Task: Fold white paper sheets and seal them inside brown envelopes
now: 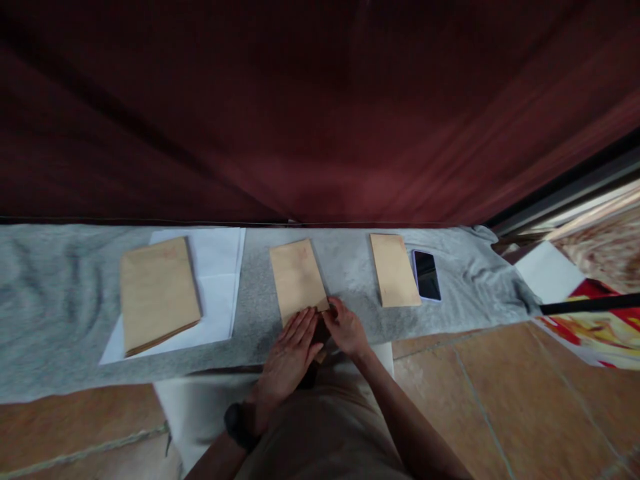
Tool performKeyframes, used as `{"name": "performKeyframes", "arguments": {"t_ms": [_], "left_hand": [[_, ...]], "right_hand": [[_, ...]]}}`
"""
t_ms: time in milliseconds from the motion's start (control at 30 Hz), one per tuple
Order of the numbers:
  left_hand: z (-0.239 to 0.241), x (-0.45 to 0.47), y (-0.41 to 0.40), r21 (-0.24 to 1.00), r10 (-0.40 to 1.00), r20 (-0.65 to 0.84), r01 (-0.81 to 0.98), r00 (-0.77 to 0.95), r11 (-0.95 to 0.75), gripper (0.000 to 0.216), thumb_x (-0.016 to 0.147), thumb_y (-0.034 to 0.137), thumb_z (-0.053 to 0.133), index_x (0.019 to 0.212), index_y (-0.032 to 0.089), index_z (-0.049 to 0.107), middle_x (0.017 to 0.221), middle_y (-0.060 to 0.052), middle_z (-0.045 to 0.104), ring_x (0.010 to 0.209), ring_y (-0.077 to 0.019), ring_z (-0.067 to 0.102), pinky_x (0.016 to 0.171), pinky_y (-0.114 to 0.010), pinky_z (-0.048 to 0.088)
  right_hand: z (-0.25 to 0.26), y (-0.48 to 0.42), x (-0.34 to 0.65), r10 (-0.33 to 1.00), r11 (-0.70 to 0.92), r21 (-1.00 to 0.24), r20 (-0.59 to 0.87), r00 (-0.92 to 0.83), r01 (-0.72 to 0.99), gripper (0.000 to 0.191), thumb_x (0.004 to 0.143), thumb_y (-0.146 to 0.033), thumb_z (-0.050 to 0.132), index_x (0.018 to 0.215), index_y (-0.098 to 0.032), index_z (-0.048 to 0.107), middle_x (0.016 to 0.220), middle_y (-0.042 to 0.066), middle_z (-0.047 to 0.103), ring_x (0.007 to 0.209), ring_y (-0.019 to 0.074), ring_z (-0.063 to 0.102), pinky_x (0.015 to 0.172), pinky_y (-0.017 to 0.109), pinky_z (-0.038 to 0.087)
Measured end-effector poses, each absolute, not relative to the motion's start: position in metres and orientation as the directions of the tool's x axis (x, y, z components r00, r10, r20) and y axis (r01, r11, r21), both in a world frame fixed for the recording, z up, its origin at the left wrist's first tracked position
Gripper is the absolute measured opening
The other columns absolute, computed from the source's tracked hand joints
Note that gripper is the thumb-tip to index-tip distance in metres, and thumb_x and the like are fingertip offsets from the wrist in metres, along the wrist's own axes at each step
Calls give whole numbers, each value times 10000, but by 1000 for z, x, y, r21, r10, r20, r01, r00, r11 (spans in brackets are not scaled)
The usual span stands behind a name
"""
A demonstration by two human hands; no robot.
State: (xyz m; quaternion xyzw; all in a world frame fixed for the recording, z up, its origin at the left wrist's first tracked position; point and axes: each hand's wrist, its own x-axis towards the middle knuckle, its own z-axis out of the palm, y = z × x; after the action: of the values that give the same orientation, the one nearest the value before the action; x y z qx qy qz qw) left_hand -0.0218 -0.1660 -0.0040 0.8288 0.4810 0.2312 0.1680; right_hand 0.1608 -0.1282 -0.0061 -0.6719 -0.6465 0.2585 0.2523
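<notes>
A brown paper bag or envelope [300,277] lies on the grey cloth in front of me, its near end under my hands. My left hand [296,343] rests flat on that near end, fingers stretched out and thumb apart. At the bag's near right corner, the fingers of my right hand [347,328] pinch its edge. Below my hands the paper's near part hangs in shadow and is hard to make out. A dark watch [240,427] is on my left wrist.
A thick stack of brown paper bags [159,293] lies on white paper sheets [217,280] to the left. To the right are another brown paper piece [395,270] and a phone [427,275]. The grey cloth [345,260] covers a narrow surface against a dark red panel [320,133].
</notes>
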Motion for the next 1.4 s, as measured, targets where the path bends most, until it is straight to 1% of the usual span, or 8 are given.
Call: {"name": "performKeyframes", "arguments": {"t_ms": [100, 200, 333, 467, 800, 967, 1133, 1400], "left_hand": [[-17, -23, -165, 255, 828, 216, 789, 518, -560, 615, 1041, 404, 467, 1572, 98, 414, 1629, -162, 450, 1531, -280, 400, 1241, -471, 394], [-27, -23, -168, 174, 810, 222, 795, 543, -581, 647, 1020, 349, 474, 1591, 65, 370, 1643, -177, 419, 1553, -282, 357, 1253, -469, 372], [-37, -25, -170, 127, 803, 246, 804, 542, -581, 621, 971, 205, 416, 1562, 14, 407, 1604, -209, 466, 1539, -281, 383, 1257, -470, 360], [-38, -28, -173, 116, 818, 253, 823, 517, -556, 645, 959, 213, 398, 1573, 16, 396, 1571, -200, 514, 1517, -279, 422, 1261, -472, 353], [-9, -69, -143, 269, 783, 256, 736, 566, -621, 462, 1072, 303, 397, 1492, 182, 547, 1515, -83, 604, 1430, -193, 537, 1203, -376, 449], [3, -74, -41, 294, 792, 236, 736, 563, -610, 565, 1090, 394, 339, 1596, 149, 391, 1675, -115, 386, 1567, -219, 327, 1287, -450, 313], [-8, -64, 43, 246, 755, 152, 715, 638, -654, 597, 1096, 421, 255, 1597, 127, 391, 1682, -118, 374, 1586, -224, 276, 1308, -448, 217], [-21, -57, 42, 205, 716, 123, 688, 688, -696, 625, 1091, 465, 281, 1614, 129, 354, 1694, -110, 352, 1590, -212, 260, 1311, -409, 158]], "right_hand": [[-1, -137, 165, 998, 28, -570, 62, 9, 821, 382, 1002, -229, 500, 1363, -186, 618, 1109, 130, 755, 971, 257, 734, 877, 387, 604], [2, -149, 160, 966, 257, -585, 182, -185, 769, 416, 1051, -223, 415, 1422, -176, 597, 1244, 143, 726, 1164, 248, 688, 1019, 412, 581], [1, -165, 147, 874, 477, -532, 207, -439, 700, 514, 1095, -286, 373, 1588, -148, 417, 1556, 129, 547, 1475, 219, 469, 1246, 452, 400], [-5, -174, 144, 868, 494, -438, 193, -458, 751, 606, 1099, -364, 394, 1633, -93, 302, 1655, 141, 411, 1560, 230, 336, 1288, 480, 321], [-12, -177, 148, 870, 493, -331, 216, -444, 805, 600, 1077, -324, 474, 1634, -154, 330, 1666, 80, 402, 1559, 241, 335, 1299, 465, 287], [-9, -177, 145, 887, 461, -334, 194, -419, 822, 579, 1061, -307, 520, 1613, -192, 385, 1647, 69, 436, 1540, 246, 372, 1292, 482, 292], [-6, -177, 143, 902, 432, -355, 181, -392, 829, 600, 1061, -319, 532, 1628, -226, 357, 1633, 71, 455, 1521, 266, 412, 1265, 514, 333], [-4, -176, 144, 909, 416, -379, 130, -397, 827, 599, 1069, -333, 524, 1632, -236, 346, 1657, 55, 410, 1529, 274, 402, 1261, 516, 336]]}}
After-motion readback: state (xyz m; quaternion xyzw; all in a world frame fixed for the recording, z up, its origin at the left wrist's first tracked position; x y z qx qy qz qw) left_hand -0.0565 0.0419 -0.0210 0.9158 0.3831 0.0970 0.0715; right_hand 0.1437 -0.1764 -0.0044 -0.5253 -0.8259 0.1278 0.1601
